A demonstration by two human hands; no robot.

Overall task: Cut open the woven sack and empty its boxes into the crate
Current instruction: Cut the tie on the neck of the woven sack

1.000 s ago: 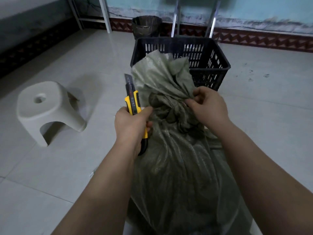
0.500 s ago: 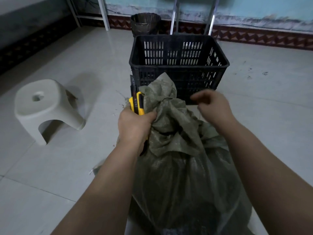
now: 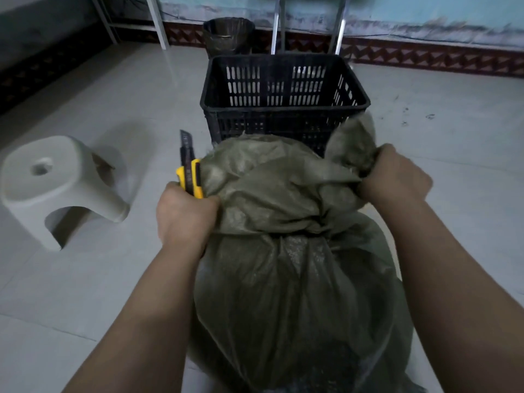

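Sack (image 3: 283, 279) abuts crate (image 3: 283, 112) — open floor (image 3: 113, 279) left.

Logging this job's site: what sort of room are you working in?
Probably a plain storeroom or utility room, though that is a guess. The floor is bare glossy tile, metal rack or table legs stand against a scuffed, stained wall, and a low plastic stool and a dark bin sit nearby.

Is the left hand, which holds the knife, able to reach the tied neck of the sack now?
Probably yes. The left hand with the knife sits against the sack, right beside the tied neck, with nothing between them.
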